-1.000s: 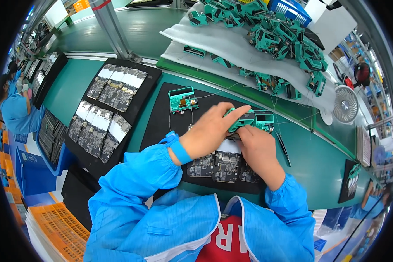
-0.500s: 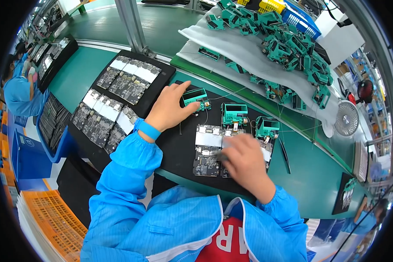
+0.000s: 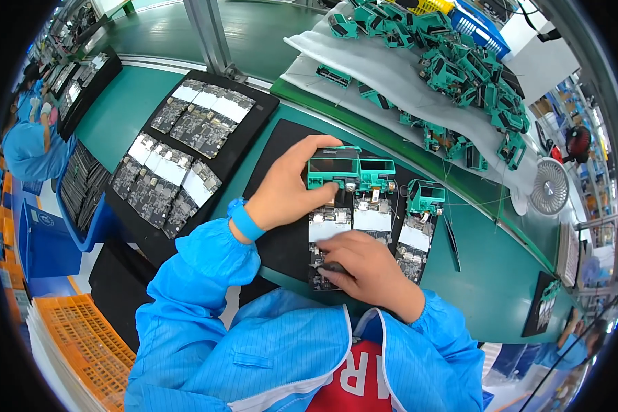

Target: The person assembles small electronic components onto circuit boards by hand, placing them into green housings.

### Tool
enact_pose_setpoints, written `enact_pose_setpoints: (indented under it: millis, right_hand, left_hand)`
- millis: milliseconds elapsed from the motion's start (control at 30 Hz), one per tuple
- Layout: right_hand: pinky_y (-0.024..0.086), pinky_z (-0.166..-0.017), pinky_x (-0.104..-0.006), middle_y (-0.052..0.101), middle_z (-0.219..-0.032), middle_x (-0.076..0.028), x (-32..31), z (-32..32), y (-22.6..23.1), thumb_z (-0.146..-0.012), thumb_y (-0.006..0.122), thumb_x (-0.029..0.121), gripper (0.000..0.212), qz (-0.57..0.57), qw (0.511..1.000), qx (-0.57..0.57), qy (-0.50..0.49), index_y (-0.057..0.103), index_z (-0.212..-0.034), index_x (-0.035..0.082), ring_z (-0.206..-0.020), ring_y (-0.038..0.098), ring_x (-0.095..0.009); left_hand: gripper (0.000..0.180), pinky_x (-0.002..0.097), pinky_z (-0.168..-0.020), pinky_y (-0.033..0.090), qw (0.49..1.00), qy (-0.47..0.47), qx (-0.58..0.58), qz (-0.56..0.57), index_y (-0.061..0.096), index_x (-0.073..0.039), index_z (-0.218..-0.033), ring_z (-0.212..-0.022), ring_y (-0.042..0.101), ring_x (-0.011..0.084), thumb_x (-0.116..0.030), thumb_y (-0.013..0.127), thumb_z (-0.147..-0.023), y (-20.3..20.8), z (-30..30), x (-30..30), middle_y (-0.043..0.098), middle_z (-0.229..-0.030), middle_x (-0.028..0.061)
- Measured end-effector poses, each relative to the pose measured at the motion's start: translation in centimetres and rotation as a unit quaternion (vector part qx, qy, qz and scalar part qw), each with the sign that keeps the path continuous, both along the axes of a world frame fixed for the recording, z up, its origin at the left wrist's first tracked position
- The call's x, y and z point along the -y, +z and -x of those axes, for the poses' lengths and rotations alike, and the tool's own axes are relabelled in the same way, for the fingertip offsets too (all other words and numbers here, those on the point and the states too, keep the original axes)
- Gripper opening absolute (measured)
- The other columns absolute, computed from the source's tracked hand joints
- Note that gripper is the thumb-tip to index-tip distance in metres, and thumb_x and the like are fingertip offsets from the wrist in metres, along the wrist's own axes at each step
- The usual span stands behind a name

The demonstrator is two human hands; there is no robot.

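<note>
Lower end of circuit board (image 3: 321, 237) hidden beneath right hand (image 3: 367, 264); left side of green module (image 3: 333, 168) covered by left hand (image 3: 292, 189); far heap of green parts (image 3: 453, 62) too small to resolve.
</note>
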State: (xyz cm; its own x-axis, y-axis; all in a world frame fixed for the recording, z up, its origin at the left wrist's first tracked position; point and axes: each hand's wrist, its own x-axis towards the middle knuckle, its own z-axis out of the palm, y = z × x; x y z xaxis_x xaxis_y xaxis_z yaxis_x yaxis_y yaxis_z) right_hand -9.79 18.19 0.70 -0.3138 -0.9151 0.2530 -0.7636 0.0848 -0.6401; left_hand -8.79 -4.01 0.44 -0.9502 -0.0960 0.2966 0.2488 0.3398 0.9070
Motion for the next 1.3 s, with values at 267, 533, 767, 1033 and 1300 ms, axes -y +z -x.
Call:
enact_pose_setpoints:
  millis: [267,533,767,1033,1300]
  right_hand:
    - [0.045,-0.102,-0.0482,0.056,-0.13,-0.027,0.5,0.7,0.2,-0.081,0.076,0.015,0.024,-0.004,0.985,-0.072,-0.158,0.061,-0.088,-0.002,-0.122,0.053,-0.045]
    - [0.046,-0.101,-0.0475,0.063,-0.125,-0.014,-1.3,-0.4,-0.6,-0.075,0.078,0.01,0.024,0.002,0.996,-0.021,-0.087,0.063,-0.093,0.004,-0.12,0.057,-0.036]
    - [0.047,-0.101,-0.0463,0.064,-0.123,-0.014,-1.3,-0.3,-0.8,-0.075,0.078,0.009,0.024,-0.002,0.995,-0.024,-0.092,0.063,-0.094,0.004,-0.121,0.057,-0.035]
    - [0.05,-0.097,-0.0445,0.067,-0.121,-0.014,-1.1,-0.3,-0.4,-0.075,0.079,0.006,0.023,-0.001,0.995,-0.028,-0.099,0.065,-0.093,0.002,-0.118,0.06,-0.035]
    - [0.051,-0.096,-0.0443,0.067,-0.12,-0.015,-1.1,-0.1,-0.7,-0.075,0.078,0.007,0.024,0.006,0.995,-0.031,-0.091,0.064,-0.093,0.002,-0.116,0.06,-0.035]
  left_hand:
    - [0.059,0.0334,-0.088,0.052,0.992,0.041,0.072,-0.1,0.049,-0.011,-0.136,-0.103,0.06,0.0183,0.0,0.069,-0.081,-0.2,-1.0,-2.1,0.058,-0.119,0.0076]
    - [0.071,0.0322,-0.094,0.052,0.998,0.022,0.063,-0.014,0.039,-0.012,-0.144,-0.11,0.059,0.0179,0.005,0.072,-0.083,-2.0,-1.7,-2.0,0.057,-0.125,0.0092]
    - [0.078,0.0333,-0.096,0.053,0.999,0.009,0.042,0.006,0.037,-0.014,-0.146,-0.112,0.058,0.0185,0.008,0.074,-0.081,-2.2,-1.8,-1.9,0.053,-0.13,0.0095]
    - [0.078,0.0336,-0.093,0.053,0.996,0.009,0.077,-0.033,0.039,-0.015,-0.146,-0.111,0.057,0.02,0.006,0.074,-0.079,-1.6,-2.2,-1.9,0.053,-0.128,0.0092]
    - [0.081,0.0314,-0.089,0.055,0.994,0.013,0.105,-0.037,0.037,-0.017,-0.148,-0.109,0.057,0.0162,0.007,0.075,-0.081,-1.3,-2.2,-1.9,0.055,-0.117,0.0109]
